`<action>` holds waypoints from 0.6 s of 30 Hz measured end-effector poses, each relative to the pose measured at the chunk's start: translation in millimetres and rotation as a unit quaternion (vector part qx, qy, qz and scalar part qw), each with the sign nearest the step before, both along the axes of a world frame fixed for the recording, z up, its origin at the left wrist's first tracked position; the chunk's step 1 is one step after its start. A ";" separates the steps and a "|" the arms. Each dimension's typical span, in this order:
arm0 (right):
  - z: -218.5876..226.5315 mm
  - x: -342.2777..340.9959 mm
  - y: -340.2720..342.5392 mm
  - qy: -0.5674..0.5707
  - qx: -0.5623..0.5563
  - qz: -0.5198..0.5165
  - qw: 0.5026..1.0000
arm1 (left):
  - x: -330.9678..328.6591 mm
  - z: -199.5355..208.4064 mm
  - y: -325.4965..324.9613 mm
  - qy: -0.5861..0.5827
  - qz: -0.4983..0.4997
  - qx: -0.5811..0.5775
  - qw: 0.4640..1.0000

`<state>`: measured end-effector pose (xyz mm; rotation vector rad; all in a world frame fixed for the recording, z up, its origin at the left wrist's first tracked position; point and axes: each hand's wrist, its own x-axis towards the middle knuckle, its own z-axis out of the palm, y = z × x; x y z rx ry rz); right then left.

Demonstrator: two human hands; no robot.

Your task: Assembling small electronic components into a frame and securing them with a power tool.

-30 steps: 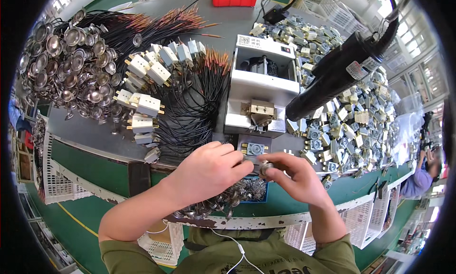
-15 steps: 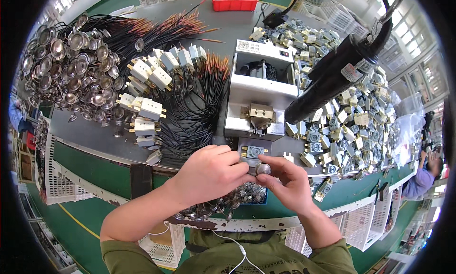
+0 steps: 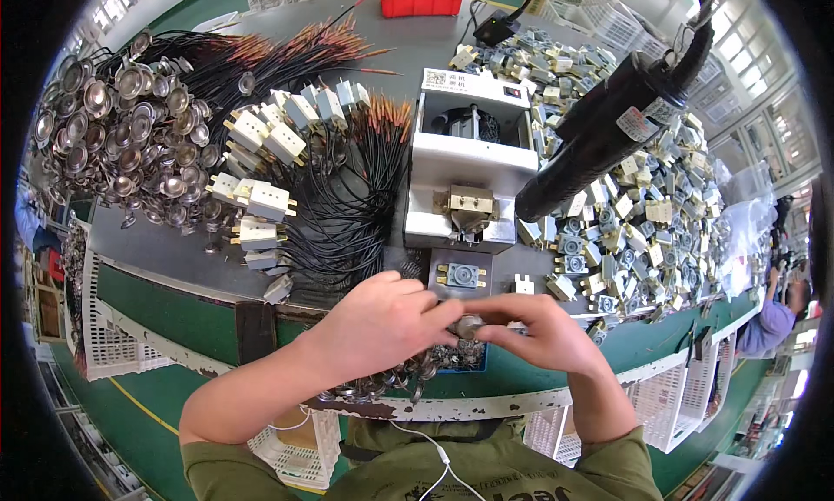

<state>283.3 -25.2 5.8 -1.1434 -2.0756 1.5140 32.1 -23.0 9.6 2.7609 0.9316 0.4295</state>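
Seen from above, two bare forearms rise from the lower edge of the frame, and the hands meet just below its centre. A small round metal cap (image 3: 469,327) sits between the fingertips, with the right hand (image 3: 549,334) to its right and the left hand (image 3: 378,320) to its left. The right thumb and forefinger grip the cap; the left fingers are curled in against its left side, and whether they pinch it or something smaller is hidden. Blur makes the cap's axis hard to tell. Below the hands, at the table's near edge, are loose metal caps (image 3: 372,384) and a blue tray (image 3: 485,360) of small metal pieces. Directly above the fingertips, near and apart from them, lies a grey socket housing (image 3: 461,276), its long axis running left to right with brass tabs at both ends; neither hand is clearly nearer. Beyond it, at centre, stands a white bench fixture (image 3: 473,160), with a black cylindrical tool (image 3: 599,140) slanting in from upper right. Heaped housings (image 3: 638,232) fill the right; black wires (image 3: 343,214) and piled metal caps (image 3: 130,145), the left. A red bin (image 3: 421,6) sits at the top.
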 end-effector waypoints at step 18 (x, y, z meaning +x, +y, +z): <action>36.3 16.9 15.9 0.199 0.424 -0.247 0.848 | 13.1 -29.6 46.9 0.011 0.067 -0.195 0.978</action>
